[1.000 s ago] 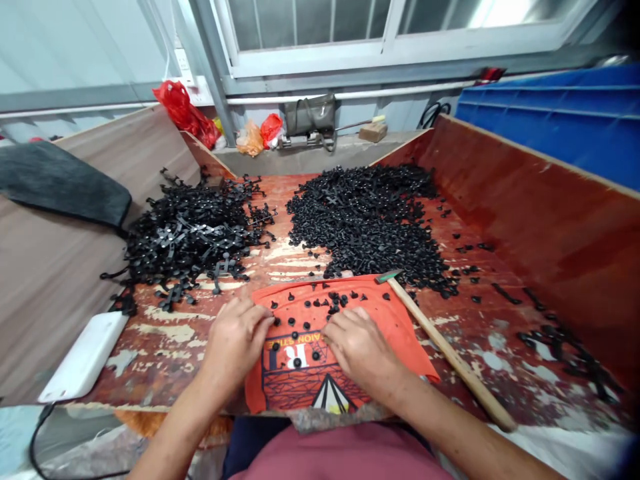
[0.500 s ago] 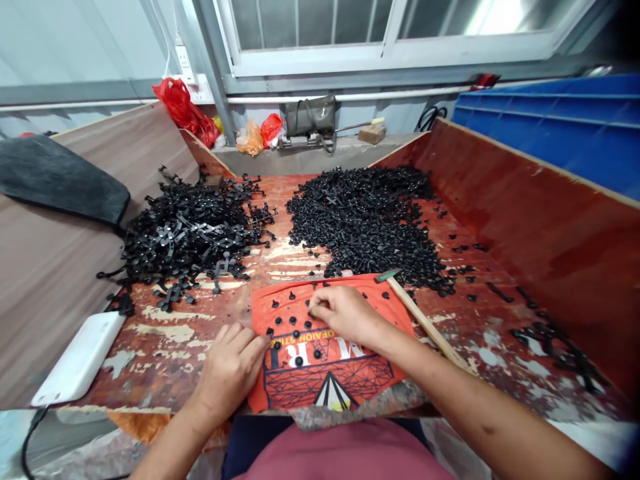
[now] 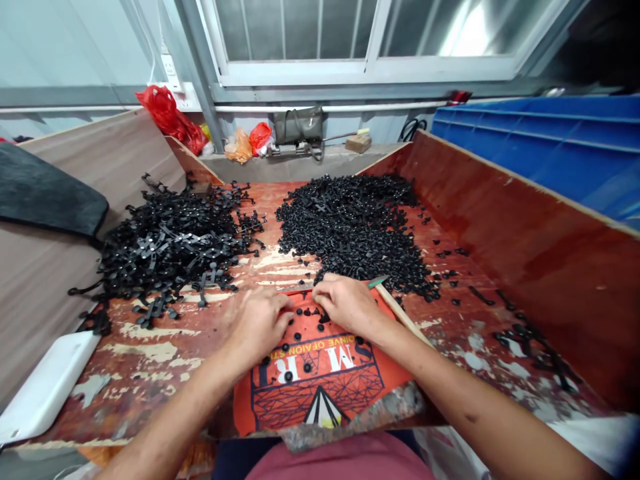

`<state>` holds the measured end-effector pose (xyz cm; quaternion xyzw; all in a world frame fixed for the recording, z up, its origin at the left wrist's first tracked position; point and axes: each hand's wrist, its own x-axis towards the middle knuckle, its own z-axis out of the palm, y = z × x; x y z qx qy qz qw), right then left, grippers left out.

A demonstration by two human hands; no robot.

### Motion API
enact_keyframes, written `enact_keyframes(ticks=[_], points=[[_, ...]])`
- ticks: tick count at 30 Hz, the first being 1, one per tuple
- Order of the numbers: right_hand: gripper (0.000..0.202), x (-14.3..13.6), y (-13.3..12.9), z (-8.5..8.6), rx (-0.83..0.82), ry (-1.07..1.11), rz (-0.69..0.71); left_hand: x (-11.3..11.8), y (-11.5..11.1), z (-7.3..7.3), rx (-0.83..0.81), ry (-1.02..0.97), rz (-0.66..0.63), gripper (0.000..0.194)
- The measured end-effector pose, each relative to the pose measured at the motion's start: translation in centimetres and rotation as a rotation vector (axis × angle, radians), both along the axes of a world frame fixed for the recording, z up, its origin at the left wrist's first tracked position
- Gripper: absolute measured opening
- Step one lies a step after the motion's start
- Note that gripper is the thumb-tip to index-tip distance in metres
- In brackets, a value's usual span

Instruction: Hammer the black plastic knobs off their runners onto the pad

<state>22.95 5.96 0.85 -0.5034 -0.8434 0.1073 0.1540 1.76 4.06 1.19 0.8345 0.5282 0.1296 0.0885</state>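
Observation:
An orange-red printed cloth [image 3: 245, 408] lies on the worn table, with several small round black parts [image 3: 307, 367] scattered over it. At the cloth's upper left edge, my left hand [image 3: 260, 323] has its fingers curled together; what they hold, if anything, is hidden. Close to its right, my right hand [image 3: 345, 303] pinches over the cloth's upper middle, beside a few dark parts, and its fingertips hide whatever is between them. A hammer [image 3: 403, 315] with a wooden handle and greenish head lies at the cloth's right side, partly behind my right forearm.
A heap of small black parts [image 3: 350, 227] spreads beyond the cloth. To the left is a pile of jointed black pieces [image 3: 170, 247]. A white device [image 3: 47, 383] lies at the left edge. Wooden boards [image 3: 500, 207] wall the sides; a blue crate [image 3: 545, 147] stands outside.
My left hand has moved up and right from the cloth's left side, closer to my right hand. My right hand stays pinched near the cloth's upper part. The view has shifted slightly.

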Motion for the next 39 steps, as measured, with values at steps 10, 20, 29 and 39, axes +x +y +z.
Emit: enact_keyframes(ticks=[10, 20, 29, 39], points=[[0.022, -1.9, -1.4, -1.7, 0.155, -0.078, 0.144, 2.2, 2.1, -0.1, 0.069, 0.271, 0.012, 0.018], [0.013, 0.9, -3.0, -0.8, 0.113, -0.023, 0.129, 2.2, 3.1, 0.6, 0.095, 0.326, -0.007, 0.023], [0.015, 1.6, -1.1, 0.1, 0.051, -0.068, 0.114, 3.0, 4.5, 0.6, 0.060, 0.203, -0.167, 0.019], [0.021, -0.3, -0.6, -0.8, -0.002, -0.103, 0.212, 3.1, 6.2, -1.3, -0.003, 0.219, -0.205, 0.020]])
